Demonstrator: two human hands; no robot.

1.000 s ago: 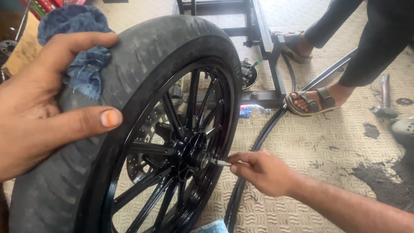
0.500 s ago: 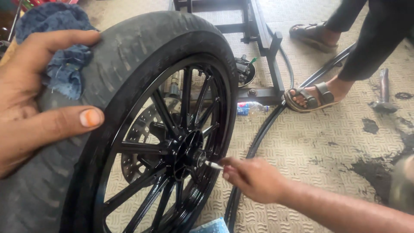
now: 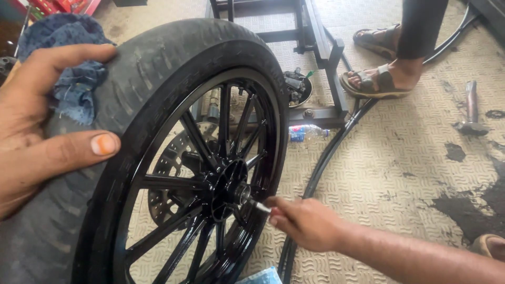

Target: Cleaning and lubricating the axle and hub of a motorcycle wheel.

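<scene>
standing person: only sandalled feet (image 3: 374,79) show, body cut off above
black spoked motorcycle wheel (image 3: 158,158): bottom cut off
small silver tool (image 3: 260,206): blurred
</scene>
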